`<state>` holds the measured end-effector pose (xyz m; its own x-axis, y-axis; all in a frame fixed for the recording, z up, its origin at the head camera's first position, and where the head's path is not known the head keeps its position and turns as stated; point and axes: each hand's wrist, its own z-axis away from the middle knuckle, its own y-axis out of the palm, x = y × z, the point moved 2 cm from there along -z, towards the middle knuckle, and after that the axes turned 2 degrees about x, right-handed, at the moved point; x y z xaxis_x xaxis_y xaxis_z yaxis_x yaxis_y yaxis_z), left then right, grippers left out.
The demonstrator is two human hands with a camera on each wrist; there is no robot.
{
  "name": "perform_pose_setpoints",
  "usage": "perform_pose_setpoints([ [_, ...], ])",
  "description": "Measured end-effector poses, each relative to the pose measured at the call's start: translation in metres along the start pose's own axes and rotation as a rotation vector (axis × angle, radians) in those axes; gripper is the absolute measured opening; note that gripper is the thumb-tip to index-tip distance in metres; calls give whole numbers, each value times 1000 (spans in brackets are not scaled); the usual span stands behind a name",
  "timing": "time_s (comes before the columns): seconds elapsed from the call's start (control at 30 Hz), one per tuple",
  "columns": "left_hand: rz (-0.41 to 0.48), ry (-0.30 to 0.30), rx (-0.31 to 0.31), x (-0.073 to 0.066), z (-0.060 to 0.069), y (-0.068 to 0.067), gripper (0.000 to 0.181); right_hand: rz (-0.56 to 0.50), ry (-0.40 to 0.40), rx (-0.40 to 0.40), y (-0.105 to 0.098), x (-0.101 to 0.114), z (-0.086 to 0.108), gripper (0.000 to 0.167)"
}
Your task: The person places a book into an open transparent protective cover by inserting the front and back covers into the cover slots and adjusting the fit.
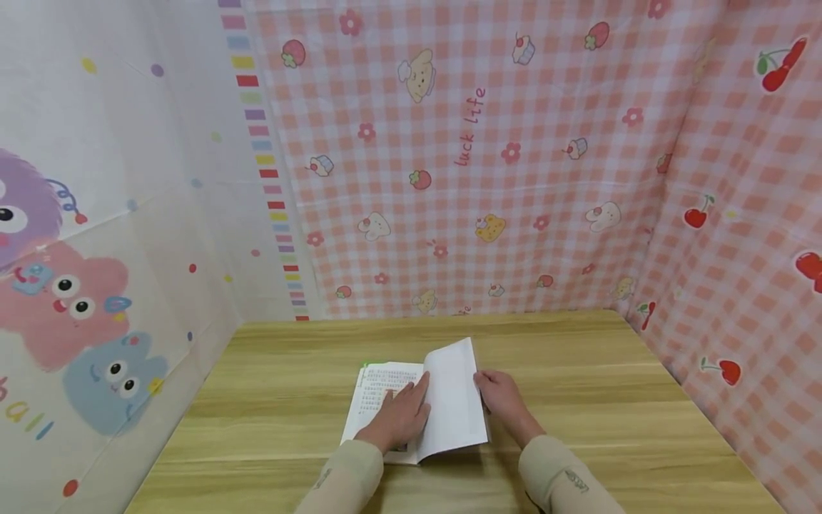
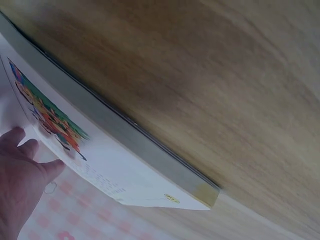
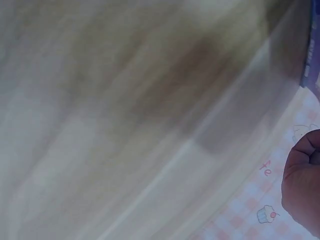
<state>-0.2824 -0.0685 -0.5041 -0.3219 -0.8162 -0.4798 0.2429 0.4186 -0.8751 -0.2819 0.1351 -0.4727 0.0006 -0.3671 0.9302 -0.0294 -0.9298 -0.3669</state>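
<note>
An open book [image 1: 385, 375] lies on the wooden table, with printed text on its left page and a blank-looking white right side [image 1: 452, 396] that stands raised and tilted. My left hand [image 1: 401, 417] rests on the left page close to the spine, fingers extended. In the left wrist view that left hand [image 2: 25, 175] touches the page beside a colourful picture [image 2: 50, 115], and the thick page block shows. At the raised right edge my right hand [image 1: 504, 400] pinches the book with curled fingers. The right wrist view shows this right hand [image 3: 302, 185] partly cut off, near a purple-blue cover edge [image 3: 311, 55].
The wooden table [image 1: 270, 400] extends around the book on all sides. A pink checked cloth [image 1: 481, 271] hangs behind it, more checked cloth hangs at the right, and a white cartoon-printed cloth [image 1: 193, 307] hangs at the left.
</note>
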Motion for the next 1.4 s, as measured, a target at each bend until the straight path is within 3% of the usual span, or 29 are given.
perform_pose_setpoints([
  [0.2, -36, 78, -28, -7, 2, -3, 49, -2, -7, -11, -1, 7, -6, 26],
  [0.43, -24, 119, -21, -16, 6, -7, 47, 14, -22, -73, -5, 13, -10, 26],
  [0.6, 22, 154, -60, -18, 4, -9, 47, -70, -10, -60, -1, 14, -10, 29],
  [0.83, 194, 154, -150, -23, 2, -25, 45, -214, -14, 16, 11, 19, -6, 36],
  [1.1, 265, 178, -260, -30, -1, -39, 50, -317, -48, 165, 25, 21, -2, 42],
  [1.23, 283, 169, -251, -32, -2, -41, 55, -292, -64, 218, 30, 21, 1, 40],
  [1.4, 374, 68, -200, -29, -2, -44, 64, -207, -89, 308, 36, 19, 4, 42],
])
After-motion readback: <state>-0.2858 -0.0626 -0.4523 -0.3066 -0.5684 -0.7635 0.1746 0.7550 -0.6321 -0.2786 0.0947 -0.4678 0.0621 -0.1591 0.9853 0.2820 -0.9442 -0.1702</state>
